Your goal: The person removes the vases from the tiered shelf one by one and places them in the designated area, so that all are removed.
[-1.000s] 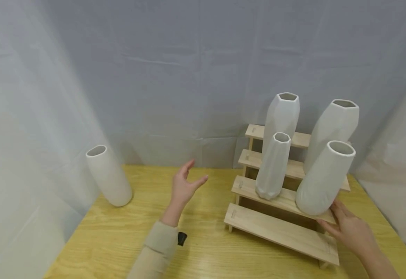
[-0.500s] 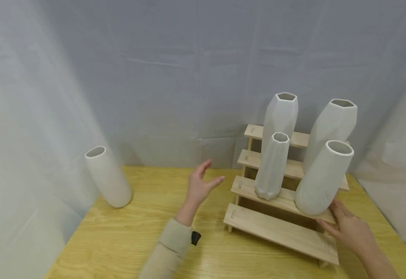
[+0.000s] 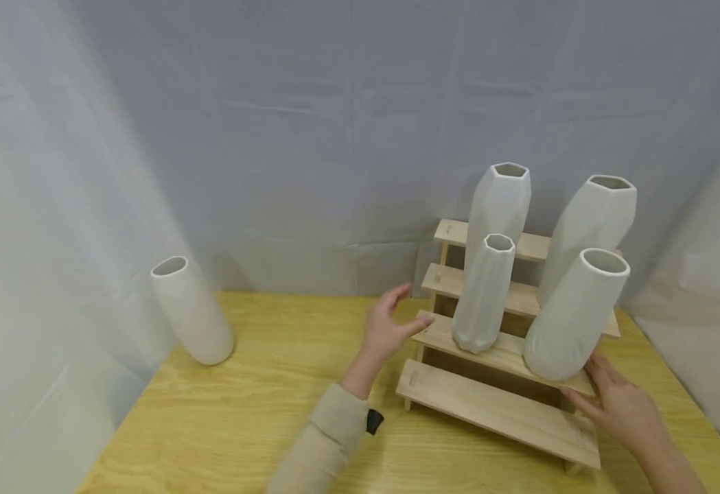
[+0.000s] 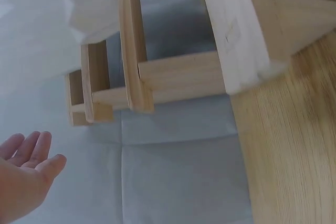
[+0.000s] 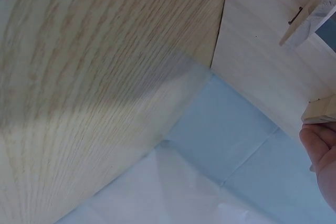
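A tiered wooden stand stands on the right of the table, angled. On its second step from the bottom are a slim fluted white vase and a round-mouthed white vase. Higher up behind them stand two faceted white vases, one on the left and one on the right. My left hand is just left of the stand, thumb and fingers apart, holding nothing. My right hand grips the right end of the second step; its fingertips are partly hidden behind the board.
Another white vase, with an oval mouth, stands alone on the left of the yellow wooden table. Pale sheets hang close behind the table and along both sides. The stand's lowest step holds no vase.
My left hand has moved right across the table to the stand's left end, its fingers still spread from the thumb. The right hand, the stand and the vases have stayed in place.
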Available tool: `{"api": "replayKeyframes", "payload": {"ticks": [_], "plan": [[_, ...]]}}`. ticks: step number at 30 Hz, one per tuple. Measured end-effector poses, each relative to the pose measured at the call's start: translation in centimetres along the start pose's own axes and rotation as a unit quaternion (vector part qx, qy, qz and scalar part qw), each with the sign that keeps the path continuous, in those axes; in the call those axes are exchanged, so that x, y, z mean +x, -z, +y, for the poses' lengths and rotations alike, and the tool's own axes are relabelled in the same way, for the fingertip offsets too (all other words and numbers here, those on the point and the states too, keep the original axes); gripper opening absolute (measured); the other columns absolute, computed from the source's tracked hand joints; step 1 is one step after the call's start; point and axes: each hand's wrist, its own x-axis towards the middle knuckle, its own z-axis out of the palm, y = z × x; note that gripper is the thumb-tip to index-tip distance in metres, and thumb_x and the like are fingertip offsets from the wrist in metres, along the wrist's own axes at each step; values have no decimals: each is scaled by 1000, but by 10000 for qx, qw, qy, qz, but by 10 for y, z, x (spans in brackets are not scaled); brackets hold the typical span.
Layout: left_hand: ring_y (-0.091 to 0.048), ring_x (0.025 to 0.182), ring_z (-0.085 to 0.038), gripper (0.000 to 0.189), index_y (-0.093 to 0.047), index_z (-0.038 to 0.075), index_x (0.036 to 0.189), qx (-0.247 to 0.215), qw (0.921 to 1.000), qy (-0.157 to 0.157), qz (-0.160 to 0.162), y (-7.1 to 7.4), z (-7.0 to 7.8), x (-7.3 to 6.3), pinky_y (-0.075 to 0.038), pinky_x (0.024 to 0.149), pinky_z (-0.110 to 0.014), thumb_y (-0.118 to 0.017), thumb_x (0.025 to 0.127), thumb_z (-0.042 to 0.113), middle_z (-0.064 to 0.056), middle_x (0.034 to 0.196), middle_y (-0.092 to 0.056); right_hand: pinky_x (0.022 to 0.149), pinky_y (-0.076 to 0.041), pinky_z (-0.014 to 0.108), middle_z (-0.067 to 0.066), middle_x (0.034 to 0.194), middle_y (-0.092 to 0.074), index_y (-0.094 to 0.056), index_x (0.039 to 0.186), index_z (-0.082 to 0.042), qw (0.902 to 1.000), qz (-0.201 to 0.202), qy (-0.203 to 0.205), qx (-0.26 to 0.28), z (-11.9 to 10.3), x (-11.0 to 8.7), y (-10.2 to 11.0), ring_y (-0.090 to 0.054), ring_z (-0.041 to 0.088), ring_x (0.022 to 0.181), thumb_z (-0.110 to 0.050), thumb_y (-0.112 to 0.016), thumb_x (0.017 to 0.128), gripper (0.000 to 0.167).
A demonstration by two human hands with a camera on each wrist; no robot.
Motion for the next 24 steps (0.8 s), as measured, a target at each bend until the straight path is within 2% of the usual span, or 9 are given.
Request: {"api": "replayKeyframes", "payload": {"ticks": [5, 9, 16, 24], "plan": [[-44, 114, -22, 64, -46, -3, 124, -200, 9997, 4, -151, -15, 7, 7, -33, 98, -32, -74, 72, 23, -12, 123, -49, 56, -44, 58, 33, 114, -47, -45, 120, 9, 10000, 21, -15, 77, 1, 2, 1, -51, 52, 84, -40, -68, 73, 71], [-44, 114, -22, 62, -46, -4, 123, -485, 9985, 66, -243, -26, 13, 12, -32, 99, -31, -74, 72, 18, -12, 124, -49, 52, -44, 56, 33, 115, -47, -44, 121, 8, 10000, 24, 9, -2, 1, 3, 1, -52, 51, 79, -41, -67, 73, 73], [-43, 115, -16, 63, -46, 0, 124, -784, 9951, 409, -440, -42, 22, 12, -30, 99, -26, -74, 72, 18, -8, 125, -48, 54, -43, 58, 32, 115, -47, -46, 119, 8, 10000, 35, -51, 59, 2, -1, -2, -51, 52, 81, -41, -68, 73, 71], [-43, 114, -15, 66, -46, 4, 126, -470, 9967, 421, -506, -56, 30, 15, -35, 95, -28, -76, 70, 23, -6, 125, -48, 54, -43, 58, 31, 116, -47, -46, 120, 7, 9998, 113, -116, 150, 3, -2, -3, -51, 51, 80, -40, -68, 73, 70]]}}
